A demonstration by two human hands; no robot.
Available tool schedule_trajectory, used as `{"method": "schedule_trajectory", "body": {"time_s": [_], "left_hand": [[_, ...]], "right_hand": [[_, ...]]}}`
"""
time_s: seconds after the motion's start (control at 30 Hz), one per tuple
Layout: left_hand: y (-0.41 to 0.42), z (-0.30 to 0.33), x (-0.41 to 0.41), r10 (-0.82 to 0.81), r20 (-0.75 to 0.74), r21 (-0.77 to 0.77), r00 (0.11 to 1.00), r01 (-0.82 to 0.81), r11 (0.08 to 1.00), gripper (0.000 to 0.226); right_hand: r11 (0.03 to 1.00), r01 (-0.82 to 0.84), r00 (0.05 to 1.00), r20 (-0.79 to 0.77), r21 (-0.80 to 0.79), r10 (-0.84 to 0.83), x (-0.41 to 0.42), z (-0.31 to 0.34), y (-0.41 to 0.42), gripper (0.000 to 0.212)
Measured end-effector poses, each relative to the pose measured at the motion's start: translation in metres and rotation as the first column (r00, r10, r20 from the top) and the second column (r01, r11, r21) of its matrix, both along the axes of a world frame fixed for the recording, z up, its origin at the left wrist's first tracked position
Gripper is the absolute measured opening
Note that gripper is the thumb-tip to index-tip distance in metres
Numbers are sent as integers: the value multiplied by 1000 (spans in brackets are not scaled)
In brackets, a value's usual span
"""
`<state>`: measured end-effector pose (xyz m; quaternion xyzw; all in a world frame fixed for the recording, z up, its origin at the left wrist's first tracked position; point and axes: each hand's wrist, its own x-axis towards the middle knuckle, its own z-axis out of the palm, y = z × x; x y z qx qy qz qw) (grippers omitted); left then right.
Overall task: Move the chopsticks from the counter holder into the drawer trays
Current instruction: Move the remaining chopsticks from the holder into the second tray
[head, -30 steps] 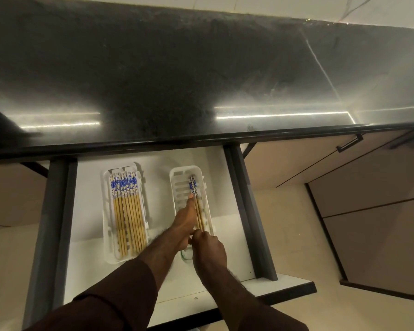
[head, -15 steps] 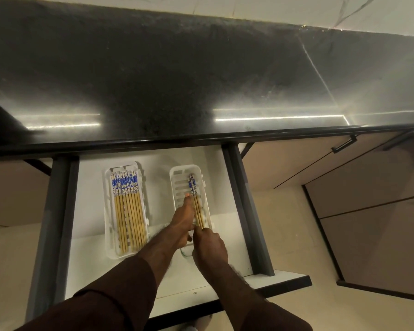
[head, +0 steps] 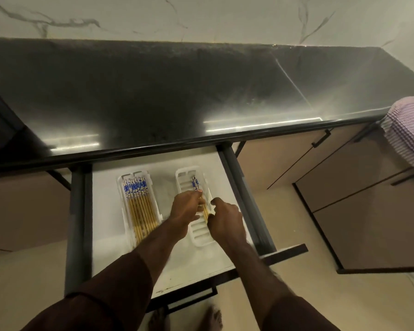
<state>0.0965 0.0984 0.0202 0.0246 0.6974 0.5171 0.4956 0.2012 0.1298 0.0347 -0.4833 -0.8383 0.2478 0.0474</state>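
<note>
Open drawer (head: 153,168): white floor, pulled out from under a dark counter (head: 153,91); two white slotted trays lie in it side by side.

Left tray (head: 121,187): holds a full row of chopsticks (head: 139,201), blue-patterned ends at the far side, plain bamboo tips toward the near side, lying parallel and touching one another.

Right tray (head: 201,235): mostly bare; a few chopsticks (head: 195,183) lie along its right half, patterned ends far. Exact count cannot be told, as the hands cover their middle.

Left hand (head: 185,206): over the middle of the right tray, fingers curled down onto the sticks, thumb side toward the patterned ends; it appears to press or pinch them, though the grip itself is partly hidden.

Right hand (head: 225,217): just right of the sticks over the tray's right rim, fingers loosely curled and apart, nothing seen between them.

Counter holder: not in view; the visible counter carries none.

Striped cloth (head: 409,130): hangs at the far right counter edge, well apart from the work.

Step in hand, as judged: settling the latest sticks straight in the right tray.

Next move, as judged: let go once the sticks lie flat and parallel, then lift both hands clear of the drawer and go back to the holder for more, if any remain
</note>
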Motion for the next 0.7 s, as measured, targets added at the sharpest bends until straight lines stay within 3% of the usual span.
{"method": "schedule_trajectory", "body": {"time_s": [0.23,0.5,0.7], "left_hand": [[-36,50,2,-18,-126,126,992,34,991,19],[-106,106,2,137,-281,213,950,-77,974,15],[-171,152,-37,260,-351,295,900,-157,943,15]], "right_hand": [[997,-23,981,-188,77,37,-2,43,-31,33],[993,-106,950,-290,48,115,-6,108,-80,38],[989,-120,922,-359,89,144,-55,147,-127,36]]}}
